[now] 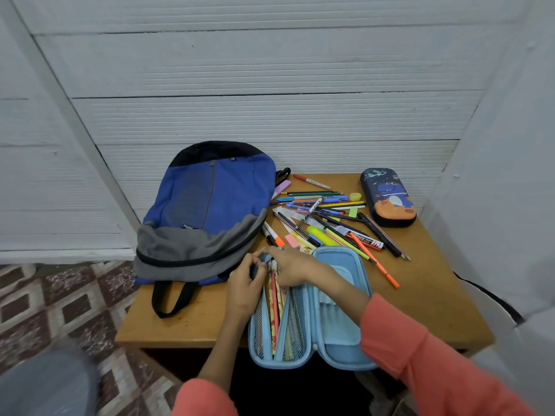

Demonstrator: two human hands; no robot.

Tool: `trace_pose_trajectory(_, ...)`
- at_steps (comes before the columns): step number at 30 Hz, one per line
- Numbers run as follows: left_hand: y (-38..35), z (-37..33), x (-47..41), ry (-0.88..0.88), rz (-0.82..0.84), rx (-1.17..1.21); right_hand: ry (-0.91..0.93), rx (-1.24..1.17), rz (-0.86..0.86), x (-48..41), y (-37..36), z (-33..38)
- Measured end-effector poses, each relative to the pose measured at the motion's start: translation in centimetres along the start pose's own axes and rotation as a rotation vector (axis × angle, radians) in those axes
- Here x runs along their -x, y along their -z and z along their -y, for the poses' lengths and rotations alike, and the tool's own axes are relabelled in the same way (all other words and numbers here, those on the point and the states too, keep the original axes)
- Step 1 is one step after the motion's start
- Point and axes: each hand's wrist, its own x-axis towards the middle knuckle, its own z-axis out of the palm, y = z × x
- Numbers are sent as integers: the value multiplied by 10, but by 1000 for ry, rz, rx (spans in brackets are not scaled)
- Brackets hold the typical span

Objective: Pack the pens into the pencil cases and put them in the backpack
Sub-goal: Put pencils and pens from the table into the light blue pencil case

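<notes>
Head view: the blue pencil case (339,310) lies open at the near middle of the surface (435,295), its long axis running near to far. The left hand (243,285) pinches its far left rim, and the right hand (289,268) curls over the far tips of the packed pens (274,307). The loose pens (324,217) lie just far and right of both hands, mostly crosswise, so the right hand is nearer. The backpack (207,205) lies far left.

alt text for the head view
Left hand holds the far end of an open blue case on a table; right hand grips pens in it. A backpack lies left, loose pens and a shut dark case beyond.
</notes>
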Motion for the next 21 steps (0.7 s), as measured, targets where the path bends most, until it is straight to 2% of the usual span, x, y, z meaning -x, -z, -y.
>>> trace_pose_trajectory(6, 0, 0, -1, -18, 9, -7, -58, -76, -62, -1, -5, -4)
trace_pose_trajectory(13, -1, -1, -1, -12, 9, -3, -43, -38, -192, 1, -13, -5)
trace_pose_trajectory(21, 0, -4, 0, -7, 16, -10, -51, -91, -130, -3, -11, -8)
